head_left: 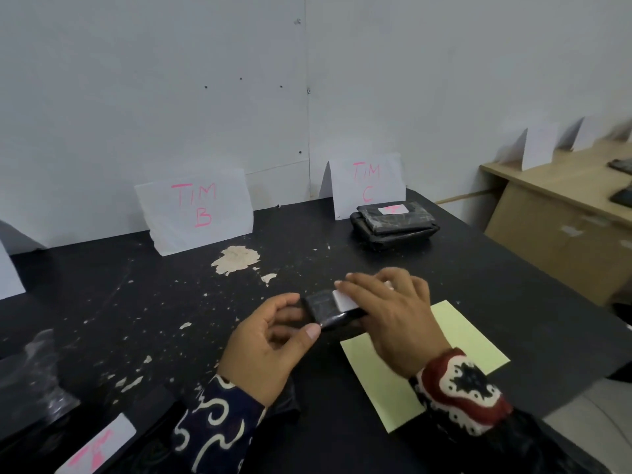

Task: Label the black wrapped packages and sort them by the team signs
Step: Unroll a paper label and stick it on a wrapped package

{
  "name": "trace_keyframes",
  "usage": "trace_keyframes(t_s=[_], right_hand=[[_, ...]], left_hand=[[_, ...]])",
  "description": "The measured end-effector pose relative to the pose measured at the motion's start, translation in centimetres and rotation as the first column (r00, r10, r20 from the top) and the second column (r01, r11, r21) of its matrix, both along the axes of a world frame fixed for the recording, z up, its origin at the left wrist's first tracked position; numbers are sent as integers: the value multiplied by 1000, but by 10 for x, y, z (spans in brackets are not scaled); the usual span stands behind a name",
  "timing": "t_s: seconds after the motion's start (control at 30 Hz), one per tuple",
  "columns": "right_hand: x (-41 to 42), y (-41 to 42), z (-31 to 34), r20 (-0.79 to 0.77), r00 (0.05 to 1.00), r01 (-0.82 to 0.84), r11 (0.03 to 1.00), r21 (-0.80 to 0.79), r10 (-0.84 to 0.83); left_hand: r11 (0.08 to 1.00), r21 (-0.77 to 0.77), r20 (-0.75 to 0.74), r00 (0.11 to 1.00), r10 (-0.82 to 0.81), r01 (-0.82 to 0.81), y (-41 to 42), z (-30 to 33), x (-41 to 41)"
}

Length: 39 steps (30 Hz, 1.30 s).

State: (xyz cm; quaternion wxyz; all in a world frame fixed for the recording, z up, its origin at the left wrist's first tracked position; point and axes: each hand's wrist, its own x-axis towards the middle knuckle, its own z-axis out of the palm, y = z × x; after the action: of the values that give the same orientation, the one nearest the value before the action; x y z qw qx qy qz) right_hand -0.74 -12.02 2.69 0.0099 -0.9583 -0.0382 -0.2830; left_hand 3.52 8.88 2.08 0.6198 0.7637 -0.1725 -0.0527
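Observation:
A small black wrapped package (325, 307) is held just above the black table (136, 302), near its middle. My left hand (270, 347) grips its left end between thumb and fingers. My right hand (390, 313) lies flat over the package's right part, fingers pressed on a white label (343, 300) on its top. Paper signs lean on the back wall: "TIM B" (196, 208) and "TIM C" (367, 184). Two stacked black packages (395, 225), the top one labelled, lie in front of the TIM C sign.
A pale yellow sheet (455, 340) lies under my right wrist. Another labelled black package (99, 446) sits at the near left edge, beside crinkled black plastic (30, 378). A wooden desk (561, 213) with more white signs stands to the right. Part of a further sign (8, 275) shows far left.

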Motion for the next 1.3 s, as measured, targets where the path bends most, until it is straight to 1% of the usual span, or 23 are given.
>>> trace_keyframes(t_s=[0.03, 0.1, 0.2, 0.3, 0.43, 0.53, 0.63, 0.67, 0.73, 0.83, 0.93, 1.17, 1.3], right_hand=[[4, -13, 0, -39, 997, 60, 998, 10, -59], [14, -42, -1, -166, 971, 179, 984, 15, -174], [31, -80, -2, -354, 894, 304, 952, 26, -275], [44, -102, 0, -432, 857, 334, 941, 51, -281], [50, -108, 3, -508, 814, 335, 942, 13, -282], [42, -91, 5, -478, 806, 400, 917, 8, -347], [25, -53, -2, -375, 851, 415, 909, 48, -369], [20, -42, -5, -375, 856, 402, 914, 51, -356], [17, -30, -12, -440, 827, 406, 913, 39, -349], [25, -44, -14, -511, 783, 450, 890, 74, -354], [38, -70, -15, -517, 771, 475, 877, 75, -373], [63, -110, -16, -500, 825, 415, 882, 223, -262], [67, -117, -16, -489, 842, 394, 879, 269, -228]], left_hand=[[999, 40, 34, 999, 13, -14, -1, -1, 0], [995, 100, 66, 998, 17, -23, -2, -4, 0], [992, 121, 57, 998, 13, -20, -2, -8, 1], [991, 132, 58, 998, 12, -20, -2, -10, 3], [988, 153, 52, 999, 0, -8, -3, -11, 4], [987, 160, 52, 999, -7, -2, -2, -11, 3], [987, 160, 56, 998, -6, -3, -1, -12, 3], [987, 160, 59, 998, -6, -3, -1, -13, 3], [987, 162, 63, 998, -6, -4, -1, -13, 3], [988, 157, 58, 998, -3, -6, 0, -13, 4], [987, 163, 54, 999, -3, -5, -1, -14, 3], [980, 201, 65, 998, -12, -1, -2, -11, 1], [978, 209, 77, 997, -13, -3, -2, -8, -1]])
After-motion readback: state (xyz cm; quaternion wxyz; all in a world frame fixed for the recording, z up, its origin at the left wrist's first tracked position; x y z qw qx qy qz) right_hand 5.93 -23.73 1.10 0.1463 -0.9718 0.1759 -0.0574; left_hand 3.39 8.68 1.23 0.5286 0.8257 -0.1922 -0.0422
